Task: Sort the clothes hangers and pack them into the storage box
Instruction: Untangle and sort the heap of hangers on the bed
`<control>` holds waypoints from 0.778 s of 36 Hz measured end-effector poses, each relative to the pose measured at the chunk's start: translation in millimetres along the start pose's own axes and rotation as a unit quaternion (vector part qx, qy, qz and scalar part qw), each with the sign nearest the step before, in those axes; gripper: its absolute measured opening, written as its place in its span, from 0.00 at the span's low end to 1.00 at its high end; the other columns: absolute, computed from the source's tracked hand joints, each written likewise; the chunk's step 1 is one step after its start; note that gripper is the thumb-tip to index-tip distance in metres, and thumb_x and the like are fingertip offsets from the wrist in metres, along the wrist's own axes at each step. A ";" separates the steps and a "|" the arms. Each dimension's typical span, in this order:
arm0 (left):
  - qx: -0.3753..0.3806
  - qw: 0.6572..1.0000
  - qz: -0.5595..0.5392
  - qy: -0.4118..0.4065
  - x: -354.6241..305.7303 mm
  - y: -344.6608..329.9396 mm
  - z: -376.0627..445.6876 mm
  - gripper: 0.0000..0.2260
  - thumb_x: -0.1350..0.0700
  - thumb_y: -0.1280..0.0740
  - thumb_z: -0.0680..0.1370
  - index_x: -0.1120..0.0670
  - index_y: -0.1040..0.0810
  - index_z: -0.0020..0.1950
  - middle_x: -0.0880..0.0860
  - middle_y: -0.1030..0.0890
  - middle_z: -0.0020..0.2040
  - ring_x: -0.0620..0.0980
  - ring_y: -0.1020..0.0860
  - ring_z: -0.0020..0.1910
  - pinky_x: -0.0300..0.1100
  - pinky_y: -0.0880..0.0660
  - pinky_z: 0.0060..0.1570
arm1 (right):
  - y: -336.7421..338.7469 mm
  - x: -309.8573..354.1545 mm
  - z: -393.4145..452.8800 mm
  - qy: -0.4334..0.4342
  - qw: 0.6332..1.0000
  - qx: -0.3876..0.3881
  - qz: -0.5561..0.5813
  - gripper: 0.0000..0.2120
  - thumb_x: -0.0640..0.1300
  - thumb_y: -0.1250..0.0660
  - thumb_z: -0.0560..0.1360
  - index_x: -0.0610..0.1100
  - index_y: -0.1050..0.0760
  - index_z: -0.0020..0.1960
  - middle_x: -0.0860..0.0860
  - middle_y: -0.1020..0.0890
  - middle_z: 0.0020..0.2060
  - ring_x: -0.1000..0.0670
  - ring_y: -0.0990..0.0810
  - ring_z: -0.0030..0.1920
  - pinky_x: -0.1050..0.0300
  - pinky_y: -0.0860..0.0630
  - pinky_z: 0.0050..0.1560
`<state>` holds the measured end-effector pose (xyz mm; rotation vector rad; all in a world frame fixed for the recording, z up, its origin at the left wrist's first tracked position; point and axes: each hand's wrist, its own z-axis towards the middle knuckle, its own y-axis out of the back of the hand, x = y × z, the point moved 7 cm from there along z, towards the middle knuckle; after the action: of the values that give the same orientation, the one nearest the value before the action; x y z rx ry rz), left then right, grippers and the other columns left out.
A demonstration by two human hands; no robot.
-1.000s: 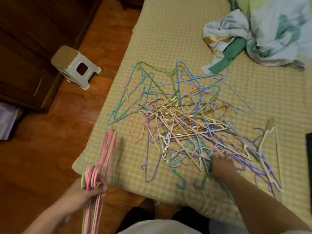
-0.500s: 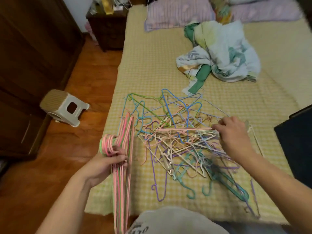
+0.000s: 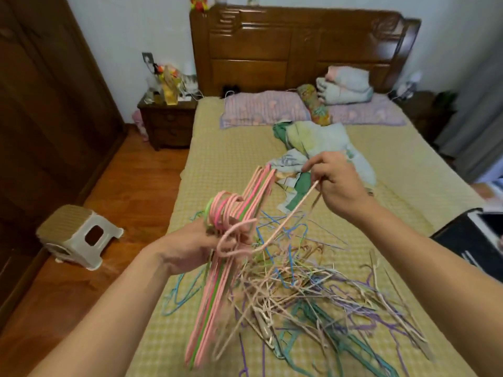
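Observation:
My left hand (image 3: 200, 244) grips a stacked bunch of pink and green hangers (image 3: 217, 281) by their hooks, raised above the bed. My right hand (image 3: 336, 186) pinches the shoulder of a single pink hanger (image 3: 288, 221), whose hook lies against the bunch at my left hand. Below both hands a tangled pile of hangers (image 3: 321, 292) in blue, purple, cream, teal and pink covers the near part of the yellow checked bed (image 3: 223, 159). A dark box (image 3: 471, 240) shows at the right edge, partly out of view.
A crumpled quilt (image 3: 313, 140) lies mid-bed, with pillows (image 3: 264, 107) and folded bedding by the wooden headboard (image 3: 299, 47). A small plastic stool (image 3: 79, 235) stands on the wood floor at left. A dark wardrobe (image 3: 40, 118) and a nightstand (image 3: 168, 123) line the left side.
My right hand has lifted one pink hanger out of the pile and brought its hook to the bunch. My left hand has raised the bunch. The view has tilted up toward the headboard.

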<state>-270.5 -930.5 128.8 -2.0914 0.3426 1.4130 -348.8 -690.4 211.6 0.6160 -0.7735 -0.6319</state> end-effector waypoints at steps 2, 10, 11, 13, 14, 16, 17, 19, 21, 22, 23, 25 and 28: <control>0.028 0.999 -0.024 -0.018 -12.7 -12.7 -0.7 0.24 0.56 0.16 0.64 0.60 0.17 0.57 0.65 0.20 0.55 0.63 0.19 0.55 0.55 0.19 0.53 | -9.3 1.8 8.2 -0.004 0.999 0.021 0.028 0.07 0.29 0.39 0.58 0.35 0.23 0.28 0.38 0.16 0.40 0.55 0.27 0.44 0.69 0.38 0.40; 0.121 0.987 -0.104 -0.026 -25.0 -45.5 -9.3 0.18 0.65 0.28 0.75 0.60 0.21 0.66 0.65 0.21 0.63 0.61 0.19 0.60 0.56 0.19 0.54 | -31.6 -53.3 -6.8 -0.288 0.939 -0.009 0.186 0.21 0.20 0.43 0.68 0.44 0.30 0.28 0.47 0.20 0.46 0.47 0.23 0.51 0.58 0.30 0.49; 0.119 0.987 -0.104 -0.025 -23.2 -47.6 -9.4 0.18 0.66 0.30 0.76 0.59 0.21 0.66 0.65 0.21 0.63 0.61 0.19 0.60 0.56 0.19 0.53 | -32.8 -55.6 -9.9 -0.309 0.931 -0.016 0.194 0.21 0.20 0.44 0.69 0.43 0.30 0.29 0.47 0.20 0.46 0.48 0.23 0.49 0.58 0.29 0.47; 0.108 0.988 -0.108 -0.018 -17.6 -51.5 -9.2 0.18 0.67 0.33 0.76 0.59 0.21 0.66 0.65 0.21 0.63 0.61 0.18 0.60 0.56 0.18 0.52 | -34.5 -54.7 -16.6 -0.329 0.927 -0.019 0.180 0.19 0.22 0.45 0.70 0.42 0.31 0.29 0.44 0.20 0.45 0.50 0.23 0.45 0.59 0.30 0.42; 0.102 0.988 -0.115 -0.015 -14.9 -52.1 -9.3 0.19 0.67 0.32 0.76 0.59 0.22 0.67 0.66 0.21 0.63 0.61 0.18 0.60 0.57 0.18 0.52 | -36.8 -52.8 -17.4 -0.322 0.934 -0.015 0.153 0.18 0.23 0.44 0.70 0.43 0.31 0.30 0.41 0.20 0.44 0.48 0.23 0.44 0.57 0.30 0.42; 0.095 0.986 -0.133 -0.014 -10.0 -53.3 -7.7 0.21 0.67 0.30 0.75 0.61 0.24 0.69 0.66 0.22 0.63 0.62 0.18 0.59 0.58 0.18 0.51 | -40.8 -48.1 -21.6 -0.289 0.954 0.005 0.081 0.17 0.25 0.41 0.69 0.44 0.31 0.29 0.36 0.21 0.42 0.42 0.23 0.45 0.52 0.31 0.44; 0.095 0.986 -0.140 -0.014 -8.8 -54.2 -7.0 0.23 0.66 0.27 0.74 0.61 0.24 0.69 0.66 0.22 0.63 0.62 0.18 0.58 0.57 0.18 0.50 | -44.7 -47.7 -25.7 -0.279 0.959 0.021 0.052 0.16 0.25 0.40 0.68 0.44 0.31 0.29 0.37 0.21 0.40 0.42 0.23 0.44 0.51 0.32 0.43; 0.098 0.982 -0.159 -0.004 -3.7 -59.0 -5.0 0.28 0.67 0.25 0.72 0.60 0.27 0.72 0.67 0.22 0.61 0.63 0.17 0.55 0.56 0.18 0.47 | -48.8 -50.5 -38.6 -0.272 0.962 0.032 0.014 0.17 0.25 0.38 0.65 0.46 0.31 0.28 0.42 0.21 0.38 0.43 0.23 0.43 0.52 0.32 0.42; 0.095 0.981 -0.172 0.005 2.6 -60.7 -2.9 0.33 0.67 0.24 0.72 0.60 0.31 0.75 0.67 0.22 0.58 0.63 0.17 0.53 0.56 0.18 0.46 | -52.2 -55.4 -47.9 -0.277 0.960 0.031 -0.002 0.18 0.25 0.37 0.64 0.47 0.31 0.28 0.43 0.22 0.37 0.42 0.22 0.43 0.49 0.27 0.45; 0.093 0.981 -0.170 0.008 4.8 -62.1 -2.1 0.34 0.67 0.24 0.71 0.60 0.32 0.76 0.67 0.21 0.58 0.63 0.17 0.53 0.56 0.18 0.45 | -54.3 -59.4 -51.7 -0.285 0.958 0.034 -0.001 0.18 0.25 0.37 0.63 0.48 0.31 0.27 0.42 0.22 0.37 0.40 0.22 0.43 0.47 0.26 0.46; 0.093 0.981 -0.168 0.010 6.6 -63.5 -1.8 0.34 0.67 0.24 0.71 0.61 0.32 0.75 0.67 0.21 0.57 0.63 0.17 0.53 0.56 0.19 0.45 | -56.1 -61.7 -54.2 -0.294 0.955 0.036 0.001 0.19 0.25 0.38 0.63 0.48 0.32 0.27 0.40 0.22 0.37 0.39 0.23 0.43 0.45 0.27 0.46; 0.097 0.981 -0.169 0.012 7.5 -67.5 -1.4 0.31 0.67 0.24 0.71 0.61 0.30 0.73 0.65 0.20 0.57 0.63 0.17 0.53 0.55 0.19 0.45 | -59.5 -64.9 -57.9 -0.309 0.950 0.040 0.001 0.18 0.25 0.39 0.63 0.47 0.31 0.27 0.39 0.24 0.37 0.39 0.24 0.42 0.46 0.29 0.45; 0.067 0.981 -0.178 0.029 8.0 -68.9 -1.1 0.24 0.69 0.27 0.72 0.60 0.23 0.68 0.65 0.19 0.55 0.61 0.16 0.48 0.52 0.18 0.39 | -62.1 -63.2 -59.3 -0.317 0.948 0.037 -0.013 0.16 0.25 0.39 0.65 0.45 0.30 0.30 0.42 0.25 0.37 0.41 0.27 0.40 0.50 0.31 0.42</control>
<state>-231.1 -875.5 144.2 -1.9673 0.0750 1.0900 -355.3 -670.4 107.1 0.4910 -1.3965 -0.8409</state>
